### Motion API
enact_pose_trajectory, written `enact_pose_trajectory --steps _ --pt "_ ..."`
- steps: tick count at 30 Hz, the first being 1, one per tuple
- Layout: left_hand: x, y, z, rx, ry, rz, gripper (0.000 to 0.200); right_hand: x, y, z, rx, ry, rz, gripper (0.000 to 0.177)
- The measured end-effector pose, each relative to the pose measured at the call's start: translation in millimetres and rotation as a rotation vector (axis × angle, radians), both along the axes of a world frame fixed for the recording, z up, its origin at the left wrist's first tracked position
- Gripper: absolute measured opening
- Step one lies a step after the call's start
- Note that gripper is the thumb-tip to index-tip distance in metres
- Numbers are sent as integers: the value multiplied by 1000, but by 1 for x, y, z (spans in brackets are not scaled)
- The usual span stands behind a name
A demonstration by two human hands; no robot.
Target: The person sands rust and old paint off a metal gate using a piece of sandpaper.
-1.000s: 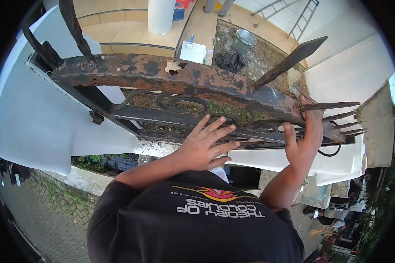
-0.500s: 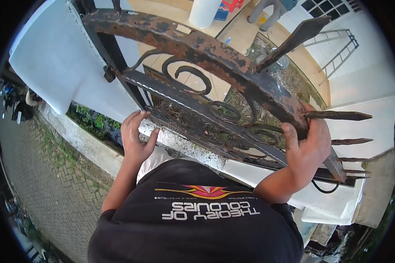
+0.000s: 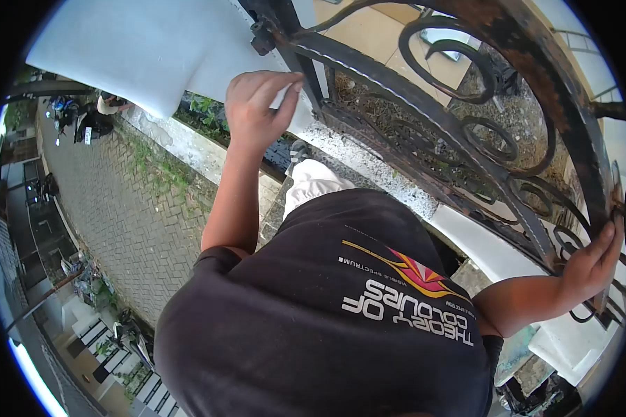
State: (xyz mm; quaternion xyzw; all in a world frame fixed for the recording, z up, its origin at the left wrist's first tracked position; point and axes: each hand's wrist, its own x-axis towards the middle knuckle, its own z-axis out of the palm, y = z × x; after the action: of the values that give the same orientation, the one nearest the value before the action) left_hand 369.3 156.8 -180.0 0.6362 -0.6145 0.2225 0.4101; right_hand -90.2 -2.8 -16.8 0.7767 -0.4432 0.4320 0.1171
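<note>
A dark, rust-patched metal gate [image 3: 410,83] with curled scrollwork fills the upper right. My left hand [image 3: 261,108] is at the gate's upright post on its left side. Its fingers are bent and the thumb tip comes close to the fingertips at the post's edge; the far side of this grip is hidden. At the far right, my right hand [image 3: 595,260] grips the gate's arched outer bar [image 3: 584,125], with some of the fingers lying along the metal. A bolt-like fitting [image 3: 262,38] sticks out of the post above my left hand.
A white wall [image 3: 139,55] rises at the upper left. Below it are a planted strip [image 3: 205,115] and a brick-paved lane [image 3: 139,229], with parked motorcycles [image 3: 83,121] and part of a person [image 3: 111,104]. Bare soil [image 3: 368,104] and tiles lie behind the gate.
My view has turned toward the lane, and the gate sits farther right and higher. My left hand's thumb and fingers have come together near the post. The right hand stays on the arched bar.
</note>
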Motion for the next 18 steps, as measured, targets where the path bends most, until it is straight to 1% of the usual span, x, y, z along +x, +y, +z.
enact_pose_trajectory --steps 1,2,3,4,5,6,8,9,10,11,12,13,14,15,16,17,18 --pt "6 -4 2 67 -28 -56 12 -2 3 6 43 -55 59 37" --pt "11 -7 2 72 -27 -77 12 -6 11 8 81 -122 -76 39" --pt "14 -8 0 126 -12 -140 12 -19 12 10 85 -119 -95 39" --pt "17 -6 -2 179 4 -200 11 -35 10 10 -122 -195 -258 36" --pt "21 -3 -3 177 3 -209 11 -30 10 12 -335 -272 -413 34" --pt "24 1 -5 223 30 -204 9 -25 13 10 -337 -274 -419 34" --pt "33 7 -12 286 65 -197 6 -10 24 11 -942 -1213 94 25" --pt "35 9 -14 271 65 -209 6 12 26 5 -926 -767 332 46" --pt "35 9 -15 302 74 -208 6 33 29 -7 -967 -513 348 55" --pt "35 8 -15 333 86 -211 6 80 31 -4 -887 -291 339 66" --pt "34 6 -13 334 72 -228 8 106 35 -16 -828 -302 216 74" --pt "33 3 -10 317 81 -244 8 115 38 -3 -628 -44 269 75" --pt "32 1 -6 296 75 -251 9 147 36 4 -477 -85 362 61" --pt "30 -1 -1 272 67 -253 10 173 35 -5 -426 -301 386 42" --pt "26 -3 3 234 103 -272 14 168 48 10 -231 74 168 29" --pt "24 -4 5 214 104 -274 14 171 43 11 -236 -18 282 27" --pt "21 -4 5 210 128 -270 14 170 45 21 -204 67 316 25"
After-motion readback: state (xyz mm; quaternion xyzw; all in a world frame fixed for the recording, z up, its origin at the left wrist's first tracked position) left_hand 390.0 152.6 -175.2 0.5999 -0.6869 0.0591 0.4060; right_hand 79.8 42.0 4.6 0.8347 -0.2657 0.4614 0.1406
